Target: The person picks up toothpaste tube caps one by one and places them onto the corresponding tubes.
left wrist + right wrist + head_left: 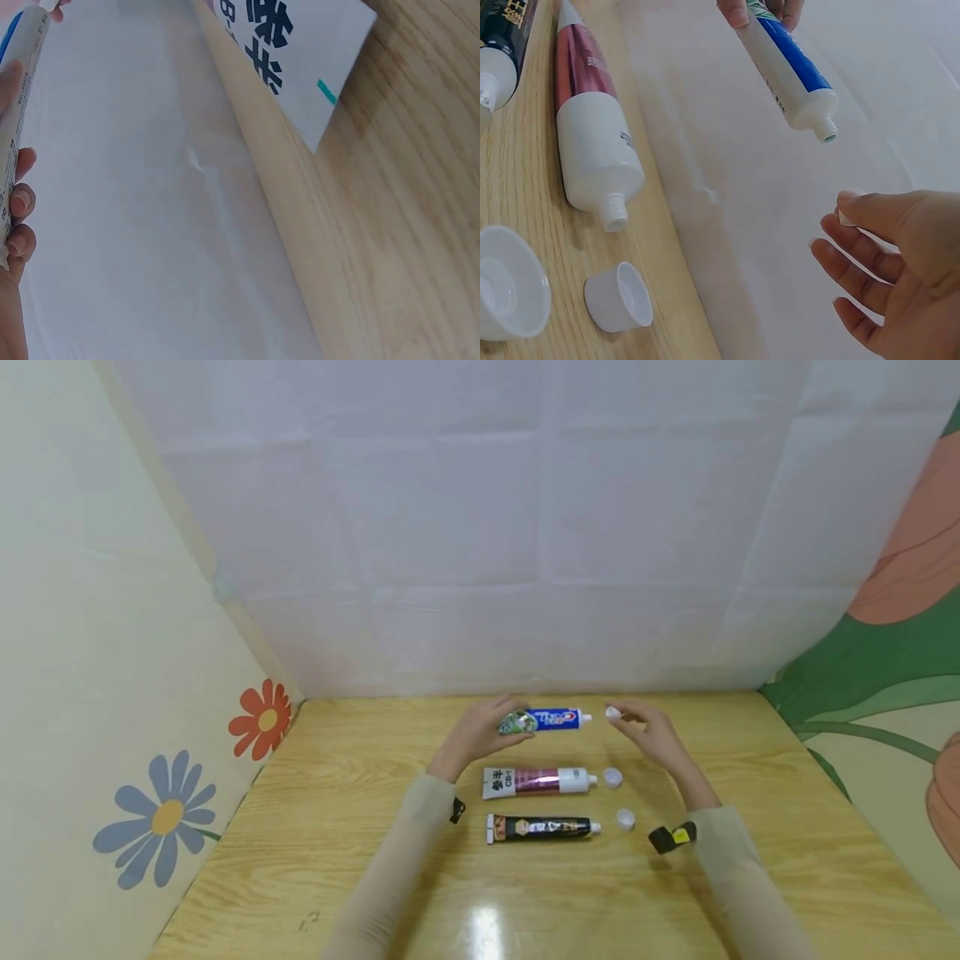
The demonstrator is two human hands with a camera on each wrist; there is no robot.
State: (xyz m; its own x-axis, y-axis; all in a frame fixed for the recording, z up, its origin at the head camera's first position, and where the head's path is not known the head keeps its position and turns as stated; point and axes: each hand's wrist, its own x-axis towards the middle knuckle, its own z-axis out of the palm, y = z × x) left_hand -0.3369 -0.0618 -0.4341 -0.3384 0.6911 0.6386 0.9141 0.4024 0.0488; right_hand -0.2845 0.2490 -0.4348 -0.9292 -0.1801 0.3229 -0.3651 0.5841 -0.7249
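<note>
My left hand [483,728] grips a blue, white and green toothpaste tube [555,719] near its tail, its uncapped nozzle pointing right. In the right wrist view, that tube [791,71] hangs with its bare nozzle toward my right hand [907,262]. Between thumb and index finger, my right hand pinches a small white cap [612,712], a short gap from the nozzle. Nearer on the table lie an uncapped white and pink toothpaste tube [536,782] and an uncapped black toothpaste tube [542,828], roughly parallel.
Beside the pink tube's nozzle sits a white cap [612,777]; another white cap [626,819] sits by the black tube's nozzle. Everything lies on a wooden table [360,860]. A white sheet [525,527] hangs behind, with flower-patterned panels [165,818] at the sides.
</note>
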